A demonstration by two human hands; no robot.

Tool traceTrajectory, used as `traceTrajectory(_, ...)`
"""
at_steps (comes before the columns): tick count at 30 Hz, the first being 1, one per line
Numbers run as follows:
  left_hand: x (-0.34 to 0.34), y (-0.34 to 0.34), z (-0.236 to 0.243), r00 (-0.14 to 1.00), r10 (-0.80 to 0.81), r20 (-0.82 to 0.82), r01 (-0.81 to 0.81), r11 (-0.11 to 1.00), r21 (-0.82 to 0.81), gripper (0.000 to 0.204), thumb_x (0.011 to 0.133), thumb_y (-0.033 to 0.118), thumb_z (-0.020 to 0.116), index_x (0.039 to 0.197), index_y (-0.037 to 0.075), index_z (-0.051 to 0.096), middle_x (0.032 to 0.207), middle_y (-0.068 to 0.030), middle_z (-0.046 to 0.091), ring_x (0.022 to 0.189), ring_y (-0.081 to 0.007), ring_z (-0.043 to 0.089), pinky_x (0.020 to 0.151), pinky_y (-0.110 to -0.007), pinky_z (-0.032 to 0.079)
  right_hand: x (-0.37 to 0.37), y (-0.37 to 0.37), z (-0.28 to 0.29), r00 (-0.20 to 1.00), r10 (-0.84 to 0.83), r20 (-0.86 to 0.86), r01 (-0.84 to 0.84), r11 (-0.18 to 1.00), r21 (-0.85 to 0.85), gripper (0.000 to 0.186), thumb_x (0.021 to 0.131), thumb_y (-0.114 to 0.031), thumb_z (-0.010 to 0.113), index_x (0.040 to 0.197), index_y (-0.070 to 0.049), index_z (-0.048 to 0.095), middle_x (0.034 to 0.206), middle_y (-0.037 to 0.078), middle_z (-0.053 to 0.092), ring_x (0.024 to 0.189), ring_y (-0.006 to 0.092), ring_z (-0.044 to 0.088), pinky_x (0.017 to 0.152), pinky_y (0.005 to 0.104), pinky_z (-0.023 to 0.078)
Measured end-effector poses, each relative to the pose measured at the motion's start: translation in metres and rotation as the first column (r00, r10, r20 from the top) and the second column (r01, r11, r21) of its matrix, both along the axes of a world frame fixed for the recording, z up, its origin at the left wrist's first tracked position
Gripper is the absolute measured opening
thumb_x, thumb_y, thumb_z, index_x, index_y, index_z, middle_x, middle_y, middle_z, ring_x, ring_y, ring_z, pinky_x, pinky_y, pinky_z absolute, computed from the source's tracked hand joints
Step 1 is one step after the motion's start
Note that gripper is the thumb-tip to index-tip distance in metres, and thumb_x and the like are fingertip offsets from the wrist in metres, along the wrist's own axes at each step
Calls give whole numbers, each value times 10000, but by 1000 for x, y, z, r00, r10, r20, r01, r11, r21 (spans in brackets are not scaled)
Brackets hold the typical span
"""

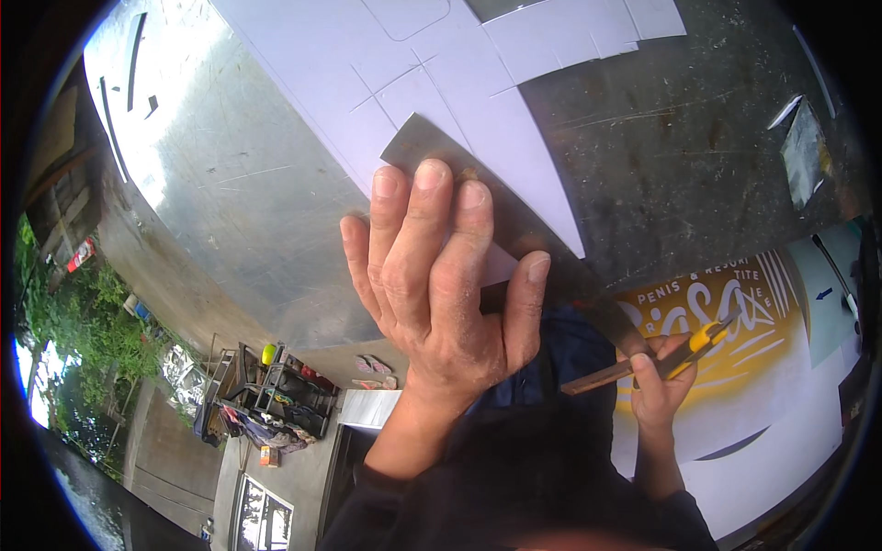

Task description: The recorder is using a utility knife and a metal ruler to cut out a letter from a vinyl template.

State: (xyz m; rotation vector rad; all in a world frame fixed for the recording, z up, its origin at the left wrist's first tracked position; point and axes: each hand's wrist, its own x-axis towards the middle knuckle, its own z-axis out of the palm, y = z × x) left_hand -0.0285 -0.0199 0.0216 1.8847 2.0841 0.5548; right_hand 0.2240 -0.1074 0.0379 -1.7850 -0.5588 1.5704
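Note:
My left hand (432,266) lies with its fingers spread over a dull grey metal straightedge (514,207). Under the straightedge is a white sheet (322,78) marked with thin cut lines, its right edge running down to a point. Lower right, my right hand (660,386) is closed round a yellow utility knife (703,342). A flat brown strip (595,377) sticks out leftward from that hand; whether it is gripped too I cannot tell. The straightedge's near end reaches the right hand's fingers. I cannot make out the knife's blade.
Beneath the sheet spreads a scratched metal table (248,174) with dark offcut slivers (136,60) at far left. A scrap of clear film (802,151) lies at right. Nearer stands a yellow and white printed sheet (735,404). Beyond the left edge a cluttered rack (285,390) is on the floor.

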Motion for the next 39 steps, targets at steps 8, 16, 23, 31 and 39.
traceTrajectory(8,1,2,-2,1000,-2,12,2,1000,14,523,911,231,689,1334,-44,553,1413,-239,483,1419,-425,385,1193,-551,266,5,0,0,997,72,14,-71,997,-14,306,859,16,723,877,-70,430,803,117,636,690,132,635,690,317,580)
traceTrajectory(16,1,2,-3,1000,-9,17,9,1000,20,528,893,203,693,1329,-60,554,1391,-249,491,1406,-447,401,1200,-549,266,0,3,3,998,47,34,-46,998,-31,307,851,19,723,851,-68,430,810,126,651,690,135,641,700,322,585)
traceTrajectory(23,1,2,-4,1000,-4,24,3,999,40,529,890,205,697,1327,-58,557,1375,-246,498,1402,-444,406,1202,-553,268,-2,5,4,999,34,28,-34,999,-3,311,844,25,717,848,-71,422,799,120,635,647,112,600,680,310,572)
traceTrajectory(31,0,1,-4,1000,-18,19,18,999,46,530,905,232,694,1330,-52,555,1384,-244,489,1407,-426,396,1198,-541,275,-2,3,0,1000,5,13,-5,1000,-18,308,844,35,710,852,-72,421,792,121,623,630,111,582,683,326,579)
traceTrajectory(39,2,1,-3,1000,-5,11,5,999,36,585,886,306,743,1333,-26,564,1404,-238,488,1406,-426,399,1177,-550,287,1,6,0,999,35,11,-35,999,-19,315,838,42,719,833,-76,427,814,132,640,634,101,567,704,319,577)
